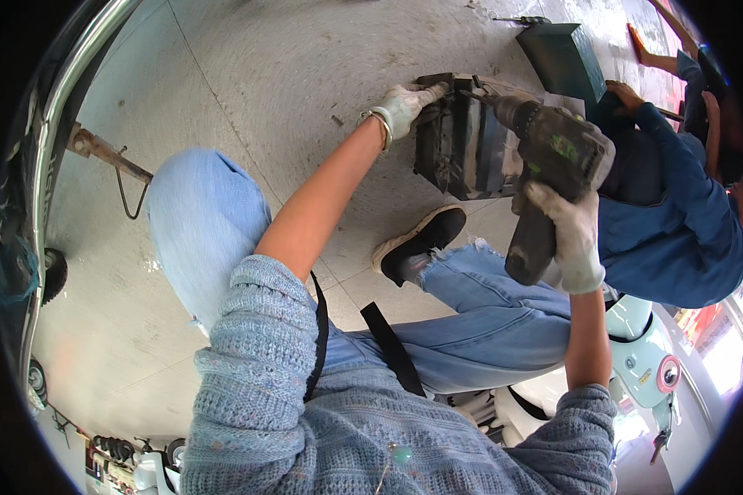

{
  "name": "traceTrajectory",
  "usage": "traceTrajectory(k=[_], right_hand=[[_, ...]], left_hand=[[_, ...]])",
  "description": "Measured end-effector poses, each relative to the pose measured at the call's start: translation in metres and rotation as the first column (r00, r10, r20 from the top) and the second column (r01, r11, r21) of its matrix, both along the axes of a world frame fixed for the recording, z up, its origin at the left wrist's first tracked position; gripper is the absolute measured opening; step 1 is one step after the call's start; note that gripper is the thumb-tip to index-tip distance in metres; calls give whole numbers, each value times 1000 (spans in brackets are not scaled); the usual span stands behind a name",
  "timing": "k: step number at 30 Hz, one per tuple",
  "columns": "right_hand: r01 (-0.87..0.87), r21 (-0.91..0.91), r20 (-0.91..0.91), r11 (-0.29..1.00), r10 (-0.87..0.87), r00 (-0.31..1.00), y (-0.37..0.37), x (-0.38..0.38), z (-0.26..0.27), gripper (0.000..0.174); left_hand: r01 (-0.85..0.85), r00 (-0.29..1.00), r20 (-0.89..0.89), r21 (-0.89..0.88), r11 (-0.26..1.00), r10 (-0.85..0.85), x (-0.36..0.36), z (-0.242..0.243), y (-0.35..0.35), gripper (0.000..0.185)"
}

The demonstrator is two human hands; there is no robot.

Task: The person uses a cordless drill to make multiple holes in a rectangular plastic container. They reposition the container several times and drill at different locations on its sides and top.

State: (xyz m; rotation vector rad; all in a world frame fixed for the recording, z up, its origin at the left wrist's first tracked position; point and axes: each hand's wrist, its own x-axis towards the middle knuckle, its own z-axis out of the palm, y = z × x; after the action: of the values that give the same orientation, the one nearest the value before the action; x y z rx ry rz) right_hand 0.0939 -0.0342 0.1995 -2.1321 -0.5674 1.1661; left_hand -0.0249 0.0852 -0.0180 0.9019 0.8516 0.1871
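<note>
In a whitish work glove, my right hand (pixel 566 235) grips the handle of a dark cordless drill (pixel 554 145), which points left. The drill's bit reaches the top of a black, dirty box-like case (pixel 464 142) on the floor. My left hand (pixel 408 108), gloved too, lies at the case's upper left edge with its fingers extended onto it. Whether those fingers pinch something small is hidden.
A dark green metal box (pixel 563 59) and a screwdriver (pixel 526 20) lie beyond the case. A person in a blue jacket (pixel 669 229) crouches close at right, near a pale green scooter (pixel 631 359). A chrome bar (pixel 59 99) curves along the left.
</note>
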Motion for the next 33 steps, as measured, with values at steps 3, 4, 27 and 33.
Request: traceTrajectory(k=[3, 4, 27, 33], right_hand=[[7, -22, -86, 1000, -9, 996, 9, 3, -7, 22], [6, 8, -128, 1000, -5, 992, 9, 3, -9, 20], [-266, -145, 100, 953, 281, 954, 16, 0, -6, 25], [-411, -132, 151, 902, 428, 891, 27, 6, -2, 19]], left_hand=[[-75, 997, 2, -154, 985, 77, 0, -1, -3, 49], [-134, 989, 33, -177, 975, 142, 3, -4, -5, 50], [-161, 987, 9, -83, 983, 163, 19, -36, -10, 50], [-158, 987, -40, -40, 987, 156, 21, -35, -9, 52]])
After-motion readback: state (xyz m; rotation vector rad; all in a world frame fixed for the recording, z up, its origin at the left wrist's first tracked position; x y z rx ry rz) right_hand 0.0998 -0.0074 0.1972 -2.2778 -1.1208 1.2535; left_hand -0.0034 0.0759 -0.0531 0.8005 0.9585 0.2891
